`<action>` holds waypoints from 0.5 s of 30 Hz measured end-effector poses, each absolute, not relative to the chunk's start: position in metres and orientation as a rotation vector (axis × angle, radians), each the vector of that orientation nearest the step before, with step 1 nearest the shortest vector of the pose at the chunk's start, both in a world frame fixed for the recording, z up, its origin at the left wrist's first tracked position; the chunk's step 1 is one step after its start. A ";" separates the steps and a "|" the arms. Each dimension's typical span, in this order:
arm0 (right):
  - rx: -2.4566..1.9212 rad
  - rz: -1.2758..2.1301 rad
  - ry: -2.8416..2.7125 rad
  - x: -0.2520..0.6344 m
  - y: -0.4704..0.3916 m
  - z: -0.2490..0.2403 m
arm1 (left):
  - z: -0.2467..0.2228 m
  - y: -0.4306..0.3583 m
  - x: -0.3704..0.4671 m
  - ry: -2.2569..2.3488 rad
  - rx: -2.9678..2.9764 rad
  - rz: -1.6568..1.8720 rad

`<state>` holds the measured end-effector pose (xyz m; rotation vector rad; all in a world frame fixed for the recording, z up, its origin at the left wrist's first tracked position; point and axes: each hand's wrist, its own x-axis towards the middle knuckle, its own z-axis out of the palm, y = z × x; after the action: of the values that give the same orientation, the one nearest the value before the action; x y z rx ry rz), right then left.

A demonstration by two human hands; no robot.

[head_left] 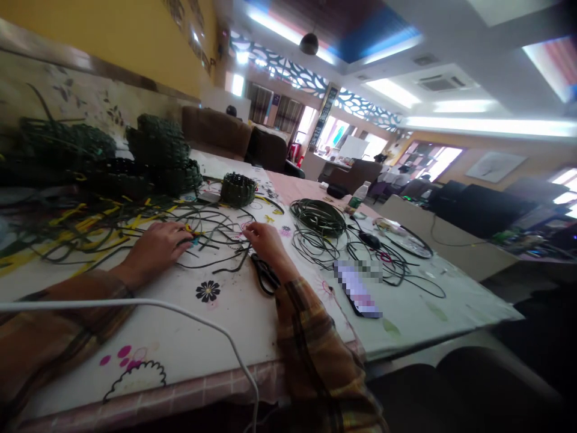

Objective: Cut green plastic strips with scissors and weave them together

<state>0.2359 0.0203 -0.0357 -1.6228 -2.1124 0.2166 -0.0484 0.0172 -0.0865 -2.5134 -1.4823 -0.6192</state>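
My left hand is over the left part of the table, its fingers closed around dark green strips with a bit of yellow and teal at the fingertips. To its right, my right hand has its fingers pressed together at the end of a thin dark strip; what they pinch is too small to make out. Black-handled scissors lie beneath my right wrist. Loose green and yellow strips spread over the cloth around my left hand and beyond it.
Woven dark green baskets stand at the back left, with a small one nearer the middle. Right of my hands lie a coil of strips, a phone and a bottle. A white cable crosses the front.
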 end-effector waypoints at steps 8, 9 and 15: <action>-1.738 0.151 -2.189 0.270 0.042 -0.061 | -0.086 0.018 -0.047 -1.373 -2.703 -0.677; -1.713 0.159 -2.230 0.267 0.044 -0.066 | -0.085 0.018 -0.048 -1.385 -2.684 -0.657; -1.673 0.112 -2.246 0.260 0.045 -0.066 | -0.092 0.018 -0.050 -1.548 -2.707 -0.649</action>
<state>0.2600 0.0450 -0.0660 -1.6726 -2.2460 0.1118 -0.0502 0.0178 -0.0923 -2.7072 -1.5476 -0.6492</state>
